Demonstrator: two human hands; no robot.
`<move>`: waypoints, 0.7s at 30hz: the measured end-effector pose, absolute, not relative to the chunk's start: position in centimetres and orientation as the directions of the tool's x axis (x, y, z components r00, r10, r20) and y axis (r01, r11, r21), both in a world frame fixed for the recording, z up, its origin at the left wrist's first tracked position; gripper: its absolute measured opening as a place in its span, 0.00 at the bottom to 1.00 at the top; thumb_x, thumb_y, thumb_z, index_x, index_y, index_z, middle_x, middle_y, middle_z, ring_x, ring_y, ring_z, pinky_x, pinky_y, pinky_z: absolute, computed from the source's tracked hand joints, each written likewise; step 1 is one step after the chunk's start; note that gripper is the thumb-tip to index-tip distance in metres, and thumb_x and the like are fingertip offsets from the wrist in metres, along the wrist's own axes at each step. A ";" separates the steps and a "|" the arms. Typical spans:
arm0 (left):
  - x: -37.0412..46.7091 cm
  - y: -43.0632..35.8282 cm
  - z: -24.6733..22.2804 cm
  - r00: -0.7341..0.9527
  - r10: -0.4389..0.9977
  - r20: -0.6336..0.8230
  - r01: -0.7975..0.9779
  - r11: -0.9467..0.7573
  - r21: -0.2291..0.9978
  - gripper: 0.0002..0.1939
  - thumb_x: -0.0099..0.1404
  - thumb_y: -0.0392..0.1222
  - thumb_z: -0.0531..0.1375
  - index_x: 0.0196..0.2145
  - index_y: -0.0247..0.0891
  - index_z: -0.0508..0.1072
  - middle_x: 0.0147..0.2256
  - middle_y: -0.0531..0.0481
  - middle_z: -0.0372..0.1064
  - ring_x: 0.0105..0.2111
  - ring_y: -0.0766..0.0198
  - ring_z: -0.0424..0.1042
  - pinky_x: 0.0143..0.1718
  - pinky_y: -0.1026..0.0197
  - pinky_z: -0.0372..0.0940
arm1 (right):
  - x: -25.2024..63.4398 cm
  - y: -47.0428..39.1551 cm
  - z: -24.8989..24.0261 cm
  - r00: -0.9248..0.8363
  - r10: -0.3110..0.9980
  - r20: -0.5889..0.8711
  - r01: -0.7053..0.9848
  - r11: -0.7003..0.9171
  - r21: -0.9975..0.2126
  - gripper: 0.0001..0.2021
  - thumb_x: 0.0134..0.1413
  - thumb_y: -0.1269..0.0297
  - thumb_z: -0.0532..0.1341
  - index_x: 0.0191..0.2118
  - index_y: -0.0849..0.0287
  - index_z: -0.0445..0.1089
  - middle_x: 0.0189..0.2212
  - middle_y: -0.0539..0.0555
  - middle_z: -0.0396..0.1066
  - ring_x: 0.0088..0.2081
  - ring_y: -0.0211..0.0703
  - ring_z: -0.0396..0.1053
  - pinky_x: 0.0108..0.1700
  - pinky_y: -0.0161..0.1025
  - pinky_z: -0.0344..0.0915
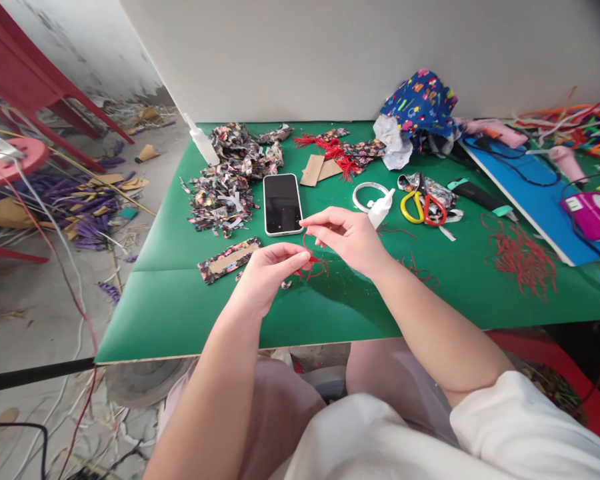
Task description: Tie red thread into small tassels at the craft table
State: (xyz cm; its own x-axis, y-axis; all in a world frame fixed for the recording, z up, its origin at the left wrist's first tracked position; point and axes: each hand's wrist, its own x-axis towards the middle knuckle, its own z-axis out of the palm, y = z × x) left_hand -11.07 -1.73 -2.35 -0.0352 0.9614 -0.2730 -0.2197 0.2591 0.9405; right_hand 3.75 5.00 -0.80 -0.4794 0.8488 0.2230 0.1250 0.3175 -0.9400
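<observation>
Red string (321, 267) runs between my two hands above the front of the green table. My left hand (275, 270) is closed, thumb and fingers pinching a bunch of it. Just right of it and a little higher, my right hand (347, 237) is closed too, its fingertips pinching a strand of the string. A phone (282, 203) with a dark screen lies right behind my hands. Left of them is a cardboard strip edged with floral fabric (229, 260). A small white squeeze bottle (380, 210) stands behind my right hand.
Floral fabric scraps (225, 193) and another bottle (203, 141) are at the back left. Scissors (423, 207), a white ring (371, 195), a cutter (480, 198) and loose red strings (525, 257) lie to the right, beside a blue board (525, 200). A wall panel (305, 60) closes the back.
</observation>
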 end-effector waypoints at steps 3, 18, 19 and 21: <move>-11.1 -1.7 -2.3 -0.044 0.960 -0.277 -0.232 0.260 0.937 0.10 0.47 0.44 0.67 0.24 0.35 0.75 0.22 0.52 0.71 0.23 0.70 0.67 0.27 0.66 0.61 | 3.7 5.0 -0.7 -0.481 0.846 0.230 0.125 0.326 -0.937 0.08 0.51 0.65 0.59 0.37 0.56 0.74 0.34 0.50 0.74 0.27 0.33 0.68 0.32 0.34 0.68; -10.9 -1.8 -2.1 -0.114 0.976 -0.183 -0.317 0.139 0.938 0.08 0.46 0.41 0.67 0.23 0.36 0.73 0.23 0.54 0.70 0.24 0.70 0.68 0.28 0.66 0.63 | 3.6 5.4 -1.5 -0.478 0.854 0.206 0.178 0.324 -0.929 0.07 0.49 0.66 0.61 0.36 0.57 0.74 0.33 0.50 0.75 0.30 0.36 0.70 0.35 0.37 0.68; -11.0 -1.8 -2.1 -0.144 0.976 -0.166 -0.345 0.107 0.932 0.08 0.46 0.41 0.67 0.24 0.37 0.73 0.23 0.54 0.70 0.24 0.71 0.68 0.28 0.67 0.63 | 3.5 5.3 -1.6 -0.500 0.842 0.202 0.186 0.332 -0.925 0.07 0.49 0.66 0.61 0.35 0.57 0.74 0.32 0.50 0.75 0.31 0.37 0.71 0.36 0.37 0.68; -11.2 -1.7 -2.2 -0.211 0.968 -0.134 -0.389 0.043 0.920 0.09 0.46 0.41 0.67 0.24 0.37 0.73 0.23 0.55 0.70 0.24 0.72 0.68 0.29 0.68 0.63 | 3.3 5.2 -1.9 -0.560 0.805 0.195 0.186 0.352 -0.917 0.05 0.50 0.66 0.60 0.33 0.57 0.74 0.30 0.50 0.75 0.32 0.37 0.71 0.36 0.36 0.67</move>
State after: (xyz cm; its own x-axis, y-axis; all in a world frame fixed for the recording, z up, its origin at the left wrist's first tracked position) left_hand -11.15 -1.75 -2.20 -0.2106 0.9684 -0.1339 -0.3893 0.0426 0.9201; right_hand 3.34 5.15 -1.89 -0.5599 0.8053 0.1949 0.1864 0.3517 -0.9174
